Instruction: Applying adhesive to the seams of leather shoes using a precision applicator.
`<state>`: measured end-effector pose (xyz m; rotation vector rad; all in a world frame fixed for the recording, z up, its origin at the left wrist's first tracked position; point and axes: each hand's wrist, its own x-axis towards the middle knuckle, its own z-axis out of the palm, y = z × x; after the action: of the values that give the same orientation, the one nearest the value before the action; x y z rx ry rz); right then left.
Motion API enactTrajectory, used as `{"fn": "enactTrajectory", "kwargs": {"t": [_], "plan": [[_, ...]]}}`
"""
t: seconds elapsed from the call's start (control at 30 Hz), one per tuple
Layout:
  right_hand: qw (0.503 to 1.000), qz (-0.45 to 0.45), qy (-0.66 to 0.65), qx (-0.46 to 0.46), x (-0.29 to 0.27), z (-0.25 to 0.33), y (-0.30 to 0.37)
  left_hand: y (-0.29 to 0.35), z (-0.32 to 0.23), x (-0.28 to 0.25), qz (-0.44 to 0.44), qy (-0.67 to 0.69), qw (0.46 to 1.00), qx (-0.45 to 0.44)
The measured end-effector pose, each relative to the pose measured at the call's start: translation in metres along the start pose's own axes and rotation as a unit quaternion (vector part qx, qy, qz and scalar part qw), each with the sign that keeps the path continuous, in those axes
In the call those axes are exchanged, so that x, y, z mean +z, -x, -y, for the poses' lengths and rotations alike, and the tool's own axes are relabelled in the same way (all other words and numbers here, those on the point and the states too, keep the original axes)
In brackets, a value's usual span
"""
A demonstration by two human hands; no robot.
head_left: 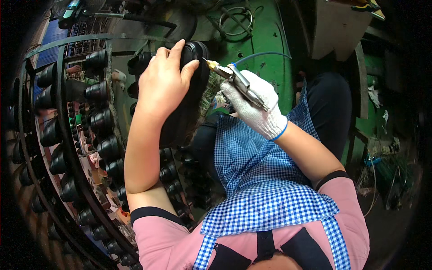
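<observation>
My bare left hand (164, 83) grips a black shoe (196, 50), with the thumb and fingers spread over its upper. Beneath my wrist the dark shape runs on, and I cannot tell where the shoe ends there. In a white knitted glove with a blue cuff, my right hand (258, 101) is closed around a small metal spray gun (238, 81). Its brass nozzle points left, with the thin tip close to the shoe's side. A blue hose (265, 54) leads from the gun toward the right.
At my left stands a tall metal rack (60, 99) holding several rows of black shoes (101, 119). A coiled cable (236, 22) lies on the green surface ahead. To the right are a pale box-like stand (339, 29) and a tangle of cords (382, 166). A checked apron (265, 180) covers my lap.
</observation>
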<state>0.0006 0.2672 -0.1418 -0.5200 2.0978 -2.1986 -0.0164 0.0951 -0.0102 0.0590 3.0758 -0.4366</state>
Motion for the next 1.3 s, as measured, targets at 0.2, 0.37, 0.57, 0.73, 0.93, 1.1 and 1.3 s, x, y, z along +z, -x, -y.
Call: {"fn": "enactTrajectory", "kwargs": {"t": [0.2, 0.37, 0.57, 0.73, 0.93, 1.1, 1.3], "plan": [[0.999, -0.019, -0.024, -0.017, 0.018, -0.003, 0.005, -0.014, 0.016, -0.006, 0.064, 0.051, 0.994, -0.072], [0.996, -0.025, -0.013, -0.088, 0.03, -0.006, 0.012, -0.014, 0.035, -0.002, 0.059, 0.092, 0.989, -0.098], [0.994, -0.014, -0.007, -0.104, 0.039, -0.003, 0.026, -0.014, 0.052, 0.009, 0.06, 0.128, 0.981, -0.135], [0.993, 0.026, 0.034, -0.115, 0.036, 0.005, 0.033, -0.011, 0.058, 0.012, 0.055, 0.168, 0.97, -0.165], [0.992, 0.035, 0.021, -0.118, 0.04, 0.007, 0.043, -0.009, 0.065, 0.016, 0.056, 0.189, 0.962, -0.189], [0.988, 0.071, 0.065, -0.122, 0.04, 0.007, 0.053, -0.008, 0.068, 0.018, 0.051, 0.195, 0.96, -0.195], [0.986, 0.106, 0.066, -0.107, 0.032, 0.016, 0.062, -0.006, 0.077, 0.029, 0.024, 0.198, 0.961, -0.193]]}}
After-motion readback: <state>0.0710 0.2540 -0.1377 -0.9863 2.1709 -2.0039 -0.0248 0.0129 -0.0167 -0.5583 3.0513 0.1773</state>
